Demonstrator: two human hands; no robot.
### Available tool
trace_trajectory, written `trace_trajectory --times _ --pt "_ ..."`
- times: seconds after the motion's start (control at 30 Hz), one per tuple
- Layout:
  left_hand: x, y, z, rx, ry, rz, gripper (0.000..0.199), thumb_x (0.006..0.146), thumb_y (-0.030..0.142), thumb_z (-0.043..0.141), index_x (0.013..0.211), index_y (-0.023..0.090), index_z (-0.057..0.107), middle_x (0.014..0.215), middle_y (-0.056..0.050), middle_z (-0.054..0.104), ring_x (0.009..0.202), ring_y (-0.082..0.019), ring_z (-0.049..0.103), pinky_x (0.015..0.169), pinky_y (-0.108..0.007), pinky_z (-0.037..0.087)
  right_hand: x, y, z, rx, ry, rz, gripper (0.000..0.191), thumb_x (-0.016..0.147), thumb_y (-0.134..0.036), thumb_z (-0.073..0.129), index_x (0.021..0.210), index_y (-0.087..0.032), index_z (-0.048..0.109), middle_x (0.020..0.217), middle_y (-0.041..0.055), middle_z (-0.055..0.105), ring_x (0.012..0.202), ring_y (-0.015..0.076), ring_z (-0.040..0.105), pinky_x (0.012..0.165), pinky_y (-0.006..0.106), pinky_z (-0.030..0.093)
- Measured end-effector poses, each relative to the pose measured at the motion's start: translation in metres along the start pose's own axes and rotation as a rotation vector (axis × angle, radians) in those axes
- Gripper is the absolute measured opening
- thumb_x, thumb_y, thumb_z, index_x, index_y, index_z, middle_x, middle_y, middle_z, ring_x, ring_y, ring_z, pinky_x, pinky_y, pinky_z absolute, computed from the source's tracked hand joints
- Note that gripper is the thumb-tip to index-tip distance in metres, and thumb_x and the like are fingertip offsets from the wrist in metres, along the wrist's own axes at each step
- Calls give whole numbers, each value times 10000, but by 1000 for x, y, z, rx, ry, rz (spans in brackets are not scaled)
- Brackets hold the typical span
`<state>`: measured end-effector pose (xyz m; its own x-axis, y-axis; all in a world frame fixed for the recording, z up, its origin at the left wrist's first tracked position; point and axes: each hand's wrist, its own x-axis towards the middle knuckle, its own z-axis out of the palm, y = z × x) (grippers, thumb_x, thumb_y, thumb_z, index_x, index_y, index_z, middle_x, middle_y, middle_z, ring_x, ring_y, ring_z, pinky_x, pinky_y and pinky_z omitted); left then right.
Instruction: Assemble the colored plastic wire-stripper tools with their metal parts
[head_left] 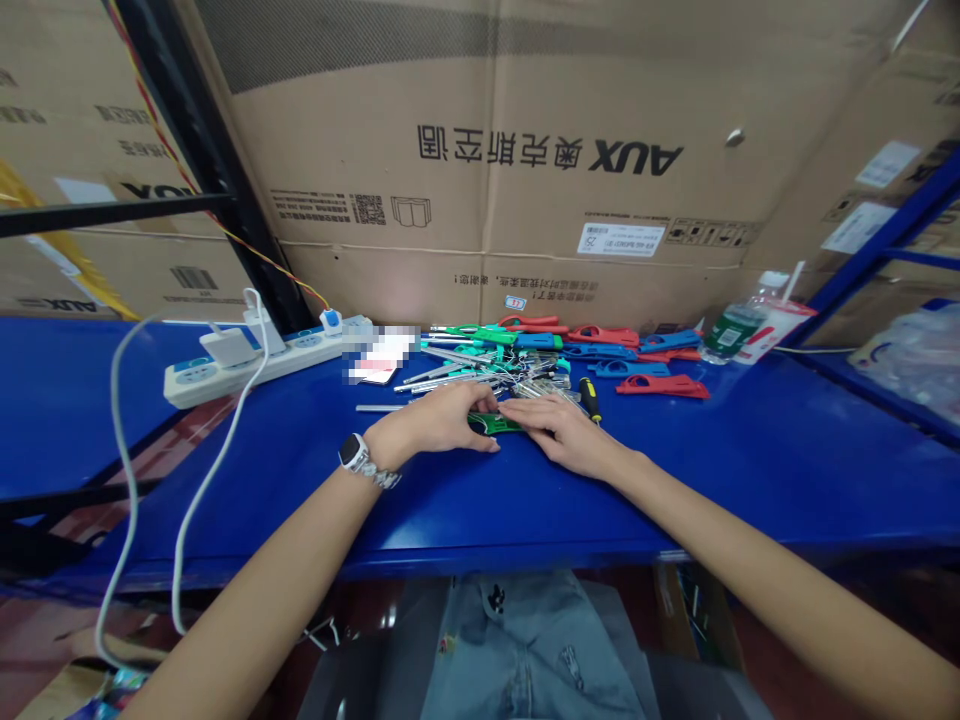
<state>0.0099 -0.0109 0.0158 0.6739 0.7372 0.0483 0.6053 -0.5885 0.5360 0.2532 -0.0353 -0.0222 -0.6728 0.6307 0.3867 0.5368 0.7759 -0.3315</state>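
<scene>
A green lighter casing (495,424) lies low over the blue tabletop between my hands. My left hand (448,418) curls around its left end, thumb below and fingers above. Pointing left from behind that hand is a thin metal tube (379,408). My right hand (564,428) has its fingers together on the casing's right end; its fingertips meet the left hand's and partly hide what they grip. Just beyond is a pile of metal lighter tubes (457,372) with teal parts. A yellow-and-black screwdriver (589,400) lies beside my right hand.
Red lighter casings (664,385) and blue lighter casings (630,369) lie at the back right, near a bottle (731,330) and a cup (772,330). A white power strip (225,375) with cables and a blurred phone (384,358) are left. Cardboard (465,90) stands behind.
</scene>
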Motion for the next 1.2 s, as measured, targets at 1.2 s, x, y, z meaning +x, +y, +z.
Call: trace_trajectory --times 1.2 --pt "6 4 3 -239 3 118 417 1037 477 457 975 166 728 947 -69 704 825 -183 627 746 -313 487 5 -9 4 -114 400 -149 355 971 -95 531 1259 -224 695 1114 84 776 1002 220 734 879 416 627"
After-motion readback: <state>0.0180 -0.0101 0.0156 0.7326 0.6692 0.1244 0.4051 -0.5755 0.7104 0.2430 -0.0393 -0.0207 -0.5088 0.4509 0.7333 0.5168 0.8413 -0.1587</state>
